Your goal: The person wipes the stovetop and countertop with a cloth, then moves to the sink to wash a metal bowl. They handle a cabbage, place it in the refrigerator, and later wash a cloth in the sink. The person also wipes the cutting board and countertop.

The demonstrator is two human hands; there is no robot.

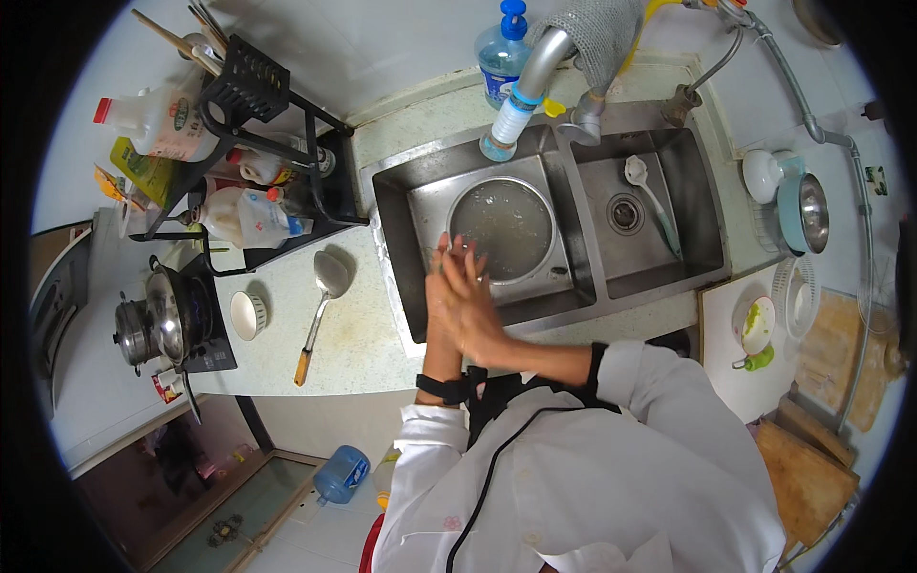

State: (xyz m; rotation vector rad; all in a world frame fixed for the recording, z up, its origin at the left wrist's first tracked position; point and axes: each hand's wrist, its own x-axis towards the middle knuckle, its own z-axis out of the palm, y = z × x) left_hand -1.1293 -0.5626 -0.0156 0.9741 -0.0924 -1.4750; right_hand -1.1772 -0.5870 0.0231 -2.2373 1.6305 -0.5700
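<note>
My left hand [438, 286] and my right hand [469, 308] are pressed palm to palm, fingers extended, above the near left edge of the larger sink basin [430, 208]. The right hand lies over the left and hides part of it; both are slightly blurred, with no object visible between them. Just beyond the fingertips, a round metal bowl [501, 229] of cloudy water sits in that basin. Over its far side hangs the faucet's ribbed extension nozzle [510, 122]. A brush with a pale green handle [659, 208] lies in the smaller basin.
Left of the sink are a metal ladle-like spatula [331, 276], a small white cup [248, 315], a black rack [308, 236] of bottles and a lidded pan [168, 315]. A blue pump bottle [501, 54] stands behind. At right are a bowl with green scraps [757, 326] and a green-handled peeler [756, 359].
</note>
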